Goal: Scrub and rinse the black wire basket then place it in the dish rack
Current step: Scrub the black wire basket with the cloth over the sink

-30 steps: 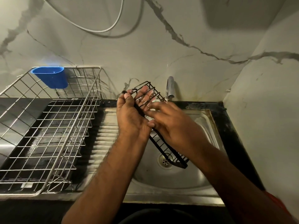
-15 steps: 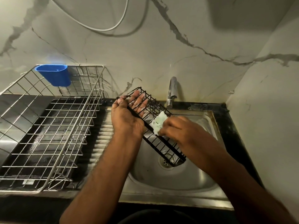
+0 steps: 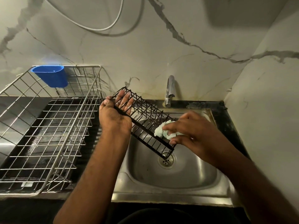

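1. The left hand (image 3: 115, 115) reaches in from below, palm turned up toward the camera, and holds the upper end of the black wire basket (image 3: 145, 120); its fingers lie nearly straight inside the basket while the thumb hooks over the near rim.
2. The right hand (image 3: 192, 131) comes in from the lower right, fingers curled and pinching a crumpled pale cloth (image 3: 163, 130) against the basket's lower end.
3. The basket is long and narrow, made of thin black wire bars, and is tilted over the sink (image 3: 202, 180), its lower corner just above the drain (image 3: 166, 160).
4. The sink is a brushed steel bowl; a chrome tap (image 3: 169, 91) stands behind it against a veined marble wall.
5. To the left, the silver wire dish rack (image 3: 48, 143) sits on a dark tray, with a blue plastic cup (image 3: 51, 75) hooked on its back rail. I cannot tell what the cup holds.
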Motion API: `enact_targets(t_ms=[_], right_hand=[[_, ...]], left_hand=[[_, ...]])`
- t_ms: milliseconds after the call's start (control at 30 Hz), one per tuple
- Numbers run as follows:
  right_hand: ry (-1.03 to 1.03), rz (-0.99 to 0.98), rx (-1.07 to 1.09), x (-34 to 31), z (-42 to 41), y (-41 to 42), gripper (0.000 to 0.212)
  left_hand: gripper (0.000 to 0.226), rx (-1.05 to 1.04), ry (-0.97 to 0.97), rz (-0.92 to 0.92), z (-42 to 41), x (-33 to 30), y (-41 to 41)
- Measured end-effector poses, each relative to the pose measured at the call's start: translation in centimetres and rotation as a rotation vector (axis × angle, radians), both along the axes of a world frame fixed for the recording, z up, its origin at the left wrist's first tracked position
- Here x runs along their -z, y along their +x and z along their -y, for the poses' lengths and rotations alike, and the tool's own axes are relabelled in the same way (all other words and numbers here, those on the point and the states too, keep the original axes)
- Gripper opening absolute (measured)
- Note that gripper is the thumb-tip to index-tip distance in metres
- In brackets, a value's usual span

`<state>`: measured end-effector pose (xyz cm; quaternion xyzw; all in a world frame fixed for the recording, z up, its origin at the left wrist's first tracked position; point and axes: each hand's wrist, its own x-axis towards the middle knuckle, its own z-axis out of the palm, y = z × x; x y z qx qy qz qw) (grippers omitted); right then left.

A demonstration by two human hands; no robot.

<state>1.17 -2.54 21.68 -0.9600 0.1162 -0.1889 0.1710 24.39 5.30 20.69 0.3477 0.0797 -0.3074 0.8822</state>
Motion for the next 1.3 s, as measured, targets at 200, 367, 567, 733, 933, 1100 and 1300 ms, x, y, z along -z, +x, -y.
enact_targets(t_ms=[200, 367, 567, 733, 933, 1100, 1300], right_hand=[[0.080, -0.187, -0.097, -0.3, -0.1, 1.4, 0.066], [0.105, -0.186, -0.089, -0.6, -0.3, 1.8, 0.033], [0.185, -0.039, -0.057, 0.2, 0.1, -0.5, 0.022], [0.357, -0.063, 0.034, 0.0, 1.3, -1.3, 0.023], [0.350, 0.130, -0.004, -0.3, -0.7, -0.1, 0.006], [0.195, 0.140, 0.006, -0.3, -2.2, 2.2, 0.008], [0.124, 0.157, 0.069, -0.7, -2.2, 3.8, 0.024]], left_hand=[[0.031, 0.037, -0.005, 0.023, 0.3, -0.1, -1.1], [0.028, 0.027, 0.001, 0.032, 0.4, -0.1, -0.9], [0.020, -0.035, -0.022, -0.020, 0.0, 0.1, 0.0], [0.019, -0.057, -0.002, -0.041, 0.1, 0.5, -0.1], [0.019, -0.030, -0.018, 0.003, 0.2, -0.5, -1.5], [0.020, -0.010, -0.011, 0.074, 0.3, -1.5, -4.0], [0.015, 0.108, -0.031, 0.027, 0.4, -1.2, -5.7]])
